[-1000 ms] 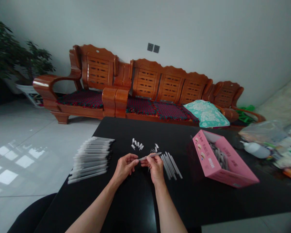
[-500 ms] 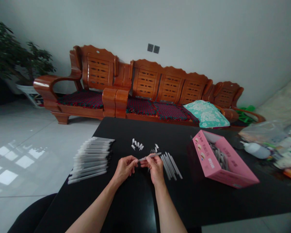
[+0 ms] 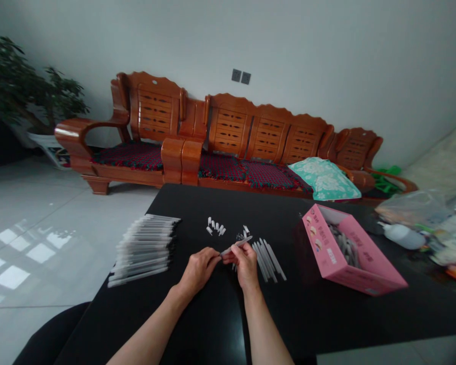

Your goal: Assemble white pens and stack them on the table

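My right hand point(image 3: 246, 263) is closed around a slim grey pen barrel point(image 3: 236, 245) that sticks up and to the right. My left hand point(image 3: 199, 268) is curled, its fingertips pinching at the barrel's near end. Both hands hover over the black table point(image 3: 213, 324). Just right of them lie several loose grey barrels point(image 3: 268, 258). Small white caps point(image 3: 215, 227) and tiny dark parts point(image 3: 240, 235) are scattered behind my hands. A large stack of assembled pens point(image 3: 143, 247) sits at the left.
An open pink box point(image 3: 349, 253) with more pen parts stands at the right. Beyond it are a white bottle point(image 3: 403, 235), plastic bags and clutter. A wooden sofa point(image 3: 228, 147) and a potted plant point(image 3: 19, 91) stand behind the table.
My left hand has rolled over, its back now facing up, and closed in on the barrel's end. The right hand and barrel have hardly shifted.
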A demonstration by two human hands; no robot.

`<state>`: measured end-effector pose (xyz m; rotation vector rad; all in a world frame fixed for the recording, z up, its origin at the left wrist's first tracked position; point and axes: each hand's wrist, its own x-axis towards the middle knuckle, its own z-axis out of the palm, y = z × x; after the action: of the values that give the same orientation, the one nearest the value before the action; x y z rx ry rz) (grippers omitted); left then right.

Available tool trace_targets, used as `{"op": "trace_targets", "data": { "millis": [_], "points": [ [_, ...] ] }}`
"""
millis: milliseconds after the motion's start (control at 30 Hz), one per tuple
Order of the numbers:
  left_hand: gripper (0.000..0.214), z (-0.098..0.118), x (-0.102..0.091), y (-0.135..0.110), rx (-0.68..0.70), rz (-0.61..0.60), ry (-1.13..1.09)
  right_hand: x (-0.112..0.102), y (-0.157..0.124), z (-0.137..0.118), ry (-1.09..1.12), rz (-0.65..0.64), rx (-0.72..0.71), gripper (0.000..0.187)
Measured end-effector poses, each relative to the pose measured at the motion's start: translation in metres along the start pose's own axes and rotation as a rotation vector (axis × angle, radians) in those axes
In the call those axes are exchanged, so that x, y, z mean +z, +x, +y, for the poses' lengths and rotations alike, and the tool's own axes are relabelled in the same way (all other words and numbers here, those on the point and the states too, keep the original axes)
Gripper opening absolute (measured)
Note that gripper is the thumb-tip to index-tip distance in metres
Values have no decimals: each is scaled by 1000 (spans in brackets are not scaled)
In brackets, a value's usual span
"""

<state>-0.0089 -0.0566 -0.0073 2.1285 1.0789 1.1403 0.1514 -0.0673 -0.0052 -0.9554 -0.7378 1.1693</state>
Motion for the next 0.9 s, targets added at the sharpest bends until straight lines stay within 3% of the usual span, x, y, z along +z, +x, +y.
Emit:
{"op": "trace_targets", "data": {
  "millis": [133, 233, 367, 467, 600, 733, 800, 900],
  "points": [
    [20, -11, -10, 15, -164, 88, 2, -3, 1, 1, 39, 15, -43, 28],
    [21, -28, -15, 40, -176, 143, 154, -5, 1, 0, 19, -6, -46, 28],
    [28, -47, -8, 69, -82, 39, 251, -5, -1, -2, -4, -62, -32, 25],
    [30, -54, 0, 78, -66, -43, 311, -5, -3, -2, -5, -68, -37, 24],
    [24, -53, 0, 74, -103, -118, 410, -5, -3, -2, -1, -59, -36, 24],
    [16, -44, -8, 62, -136, -109, 417, -5, -3, -3, -4, -53, -22, 24],
    [14, -37, -12, 53, -152, -58, 313, -5, -3, -3, 0, -52, -20, 24],
    [12, -28, -16, 37, -271, 13, -32, -4, -3, -4, -5, -55, -21, 24]
  ]
}}
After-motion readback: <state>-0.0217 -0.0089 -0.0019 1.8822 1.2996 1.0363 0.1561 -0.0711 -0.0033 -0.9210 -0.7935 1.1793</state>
